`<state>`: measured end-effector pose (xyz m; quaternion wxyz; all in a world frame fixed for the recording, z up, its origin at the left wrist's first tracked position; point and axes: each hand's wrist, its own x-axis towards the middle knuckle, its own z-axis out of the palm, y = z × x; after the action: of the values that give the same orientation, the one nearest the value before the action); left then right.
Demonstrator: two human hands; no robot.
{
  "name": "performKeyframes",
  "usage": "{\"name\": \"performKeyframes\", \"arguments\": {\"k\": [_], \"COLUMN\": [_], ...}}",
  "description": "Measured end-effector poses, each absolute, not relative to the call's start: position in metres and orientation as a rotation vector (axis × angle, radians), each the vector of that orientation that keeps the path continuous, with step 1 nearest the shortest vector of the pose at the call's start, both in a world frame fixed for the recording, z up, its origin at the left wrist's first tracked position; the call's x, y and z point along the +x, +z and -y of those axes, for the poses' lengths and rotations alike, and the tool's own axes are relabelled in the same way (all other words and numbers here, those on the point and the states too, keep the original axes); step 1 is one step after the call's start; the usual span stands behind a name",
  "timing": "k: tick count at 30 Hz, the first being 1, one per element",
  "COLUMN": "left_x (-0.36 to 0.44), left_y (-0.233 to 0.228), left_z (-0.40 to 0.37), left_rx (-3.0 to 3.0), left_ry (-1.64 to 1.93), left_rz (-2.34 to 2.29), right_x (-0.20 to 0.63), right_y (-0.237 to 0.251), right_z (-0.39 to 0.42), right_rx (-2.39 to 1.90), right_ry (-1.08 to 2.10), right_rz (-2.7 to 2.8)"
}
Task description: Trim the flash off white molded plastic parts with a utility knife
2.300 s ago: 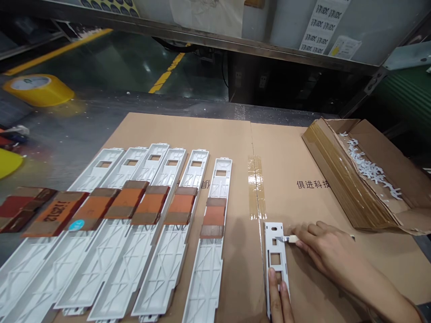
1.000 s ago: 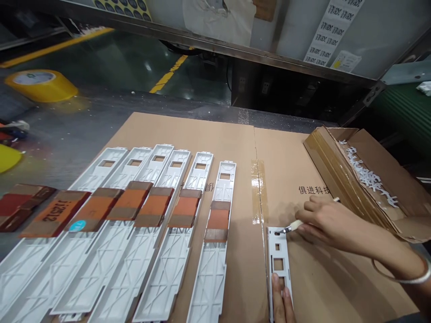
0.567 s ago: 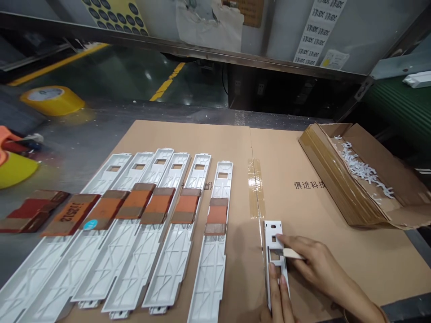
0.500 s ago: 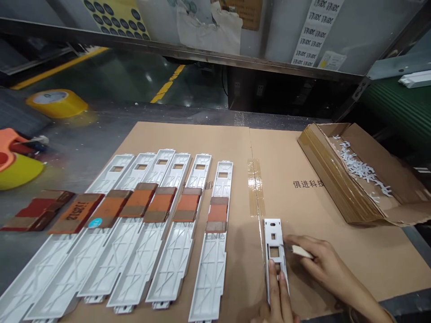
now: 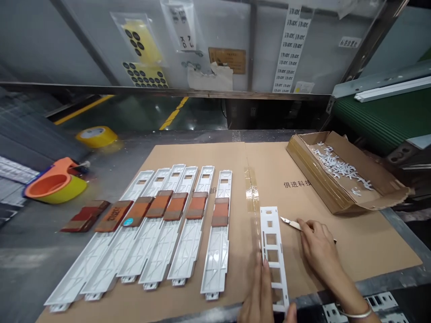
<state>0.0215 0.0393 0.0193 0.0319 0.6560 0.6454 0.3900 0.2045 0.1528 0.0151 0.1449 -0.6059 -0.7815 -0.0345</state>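
A white plastic frame strip (image 5: pixel 278 246) with a row of square openings lies on the cardboard. My left hand (image 5: pixel 261 294) holds its near end, fingers along the left edge and thumb by the lower right corner. Pinched in my right hand (image 5: pixel 319 244) is a craft knife (image 5: pixel 294 224) with a pale handle. Its blade points left and lies just right of the strip's upper part, apart from it. To the left, several long white plastic trays (image 5: pixel 214 264) lie side by side, with orange-brown blocks (image 5: pixel 220 212) across them.
An open cardboard box (image 5: pixel 313 179) of small white plastic pieces (image 5: pixel 336 163) stands at the right. Yellow tape (image 5: pixel 97 137) and an orange-and-yellow tape dispenser (image 5: pixel 55 184) sit at the left. A green conveyor (image 5: pixel 384 107) runs at the right; more white frames (image 5: pixel 384 301) lie below the near edge.
The view has tilted up. My left fingers have gone from the strip's face to its left edge, and more of its openings show. The knife blade now shows, beside the strip.
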Motion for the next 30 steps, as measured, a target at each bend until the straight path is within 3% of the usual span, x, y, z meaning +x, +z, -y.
{"name": "performKeyframes", "arguments": {"k": [5, 10, 12, 21, 30], "left_x": [0.014, 0.018, 0.020, 0.009, 0.006], "left_y": [0.028, 0.028, 0.027, 0.052, 0.059], "left_z": [-0.043, -0.048, -0.050, -0.058, -0.069], "left_rx": [1.950, 1.785, 1.675, 1.135, 0.771], "left_ry": [1.329, 1.341, 1.320, 1.169, 1.185], "left_rz": [-1.832, -1.747, -1.693, -1.319, -1.211], "right_x": [0.194, 0.173, 0.163, 0.146, 0.147], "right_y": [0.030, 0.054, 0.061, 0.069, 0.066], "right_z": [-0.132, -0.099, -0.087, -0.080, -0.089], "right_rx": [-1.569, -1.274, -1.211, -1.101, -1.039], "right_ry": [0.147, 1.355, 1.608, 1.939, 1.954], "right_rz": [2.181, 1.694, 1.492, 0.718, 0.622]}}
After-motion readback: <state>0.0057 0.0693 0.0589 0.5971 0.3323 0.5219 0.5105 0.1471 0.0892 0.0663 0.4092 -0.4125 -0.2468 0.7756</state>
